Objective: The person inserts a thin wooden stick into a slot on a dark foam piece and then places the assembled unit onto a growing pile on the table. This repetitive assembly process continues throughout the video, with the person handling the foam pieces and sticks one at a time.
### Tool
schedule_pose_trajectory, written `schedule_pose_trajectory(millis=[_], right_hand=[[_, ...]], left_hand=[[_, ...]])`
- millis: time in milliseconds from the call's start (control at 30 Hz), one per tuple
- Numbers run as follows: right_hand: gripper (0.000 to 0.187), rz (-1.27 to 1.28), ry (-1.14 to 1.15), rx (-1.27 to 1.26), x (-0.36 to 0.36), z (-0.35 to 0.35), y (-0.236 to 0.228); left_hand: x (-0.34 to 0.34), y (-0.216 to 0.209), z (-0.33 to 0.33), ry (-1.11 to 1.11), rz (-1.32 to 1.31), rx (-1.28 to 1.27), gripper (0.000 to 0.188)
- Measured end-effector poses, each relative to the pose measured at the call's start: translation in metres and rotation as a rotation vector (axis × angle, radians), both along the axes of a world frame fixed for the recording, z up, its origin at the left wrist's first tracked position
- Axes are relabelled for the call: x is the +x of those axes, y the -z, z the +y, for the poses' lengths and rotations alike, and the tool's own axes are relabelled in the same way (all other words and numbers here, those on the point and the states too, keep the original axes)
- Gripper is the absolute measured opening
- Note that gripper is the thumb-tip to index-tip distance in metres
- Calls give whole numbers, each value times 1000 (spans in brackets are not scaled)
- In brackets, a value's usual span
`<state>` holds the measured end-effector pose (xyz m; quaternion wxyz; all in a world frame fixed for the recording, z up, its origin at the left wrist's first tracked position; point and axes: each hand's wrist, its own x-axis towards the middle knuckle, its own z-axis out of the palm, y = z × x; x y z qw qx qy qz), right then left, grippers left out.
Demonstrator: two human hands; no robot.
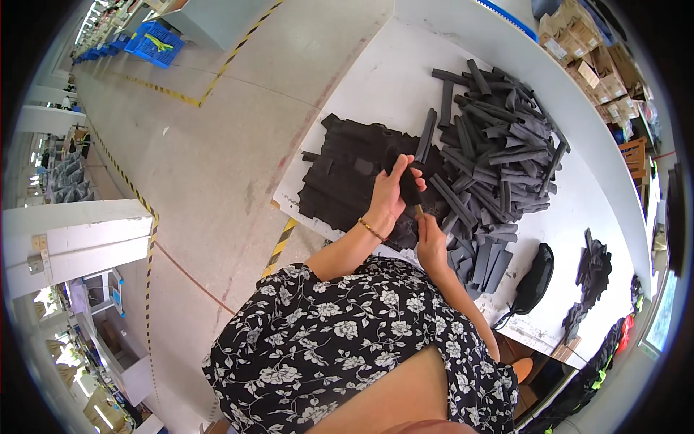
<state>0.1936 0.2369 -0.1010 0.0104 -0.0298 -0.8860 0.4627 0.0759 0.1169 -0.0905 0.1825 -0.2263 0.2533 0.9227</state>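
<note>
In my left hand (390, 194), a dark fabric piece (410, 189), narrow and tube-like, is gripped between thumb and fingers. My right hand (432, 249) is closed around a thin, light brown stick (418, 210). The stick's upper end meets the lower end of the fabric piece; whether it goes inside cannot be made out. Beneath both hands spreads a flat layer of dark fabric pieces (340, 181). To the right rises a large heap of dark grey rolled fabric strips (506, 145), with several flat strips (488, 264) close to my right hand.
The white table (390, 65) has a raised rim along its far and right sides. A black pouch (533, 278) and a dark fabric bundle (594, 267) lie at right. Cardboard boxes (585, 58) are stacked beyond the rim. A blue basket (154, 45) stands at the far left.
</note>
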Motion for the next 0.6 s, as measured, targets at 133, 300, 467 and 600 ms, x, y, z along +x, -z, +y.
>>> schedule_pose_trajectory(millis=[133,300,467,600], right_hand=[[11,-187,-103,73,27,11,-14],[16,-351,-171,-45,50,38,-64],[21,-733,-264,-339,111,102,-108],[27,-216,41,-230,23,65,-105]], left_hand=[[-26,4,-12,-90,-20,-72,28],[-42,6,-17,-157,-50,-132,25],[-108,4,-93,-395,254,-193,28],[-95,4,-30,-273,59,18,28]])
